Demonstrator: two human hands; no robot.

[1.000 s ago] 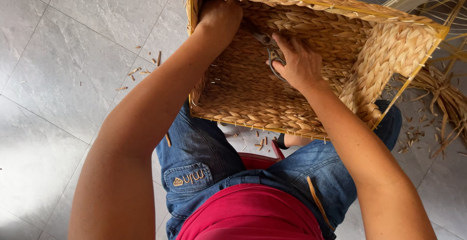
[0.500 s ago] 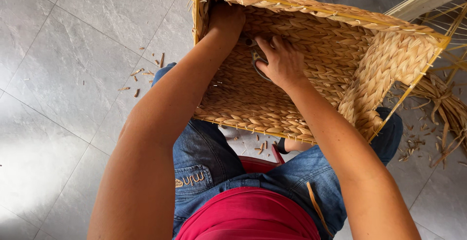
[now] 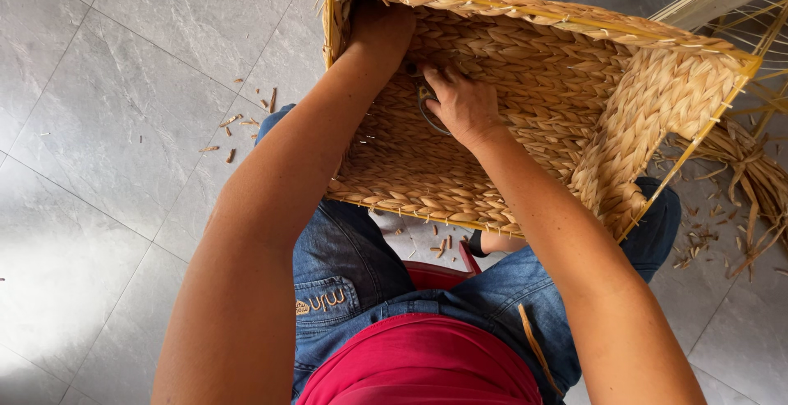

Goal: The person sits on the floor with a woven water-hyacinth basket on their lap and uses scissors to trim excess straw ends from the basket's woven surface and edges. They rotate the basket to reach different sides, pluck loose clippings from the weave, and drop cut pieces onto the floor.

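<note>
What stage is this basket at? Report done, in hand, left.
Done: the woven basket has its walls and base fully plaited. In hand: the right hand works a dark tool, partly hidden, against the inside wall, while the left hand steadies the corner. Left: stray fibre ends poke out along the rim; cut scraps litter the floor.

The basket (image 3: pixel 525 85) is golden straw in a plaited herringbone weave with a yellow rim. The jeans (image 3: pixel 345 290) are blue, the shirt (image 3: pixel 419 368) red, the floor (image 3: pixel 123 126) grey marbled tile.
</note>
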